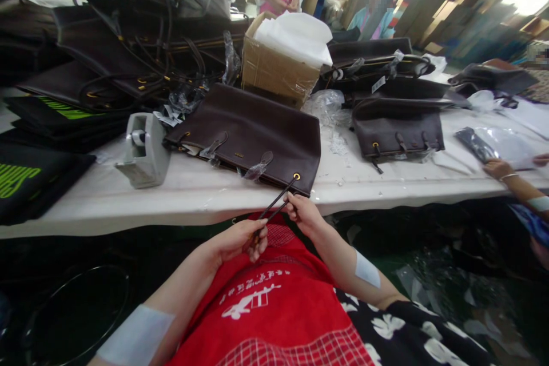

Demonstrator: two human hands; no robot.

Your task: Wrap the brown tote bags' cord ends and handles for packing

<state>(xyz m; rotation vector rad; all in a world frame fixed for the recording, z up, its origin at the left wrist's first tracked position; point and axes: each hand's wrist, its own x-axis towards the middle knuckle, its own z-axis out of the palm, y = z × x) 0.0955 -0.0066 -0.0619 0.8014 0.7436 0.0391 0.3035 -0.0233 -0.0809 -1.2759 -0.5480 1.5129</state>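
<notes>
A dark brown leather handbag (257, 126) lies flat on the white-covered table, its opening edge towards me. Out of a brass eyelet (296, 176) near its right corner runs a thin dark cord (274, 204), pulled taut towards my body. My left hand (253, 237) is closed around the cord's lower part, in front of the red apron. Close to the bag's edge, my right hand (301, 211) pinches the cord between thumb and fingers. Clear plastic film wraps the bag's handle tabs (257, 167).
A grey tape dispenser (146, 151) stands left of the bag. Behind it are a cardboard box (278, 71) with white sheets and piled dark bags (128, 40). Another brown bag (398, 126) lies to the right. A co-worker's hand (497, 168) is at the far right.
</notes>
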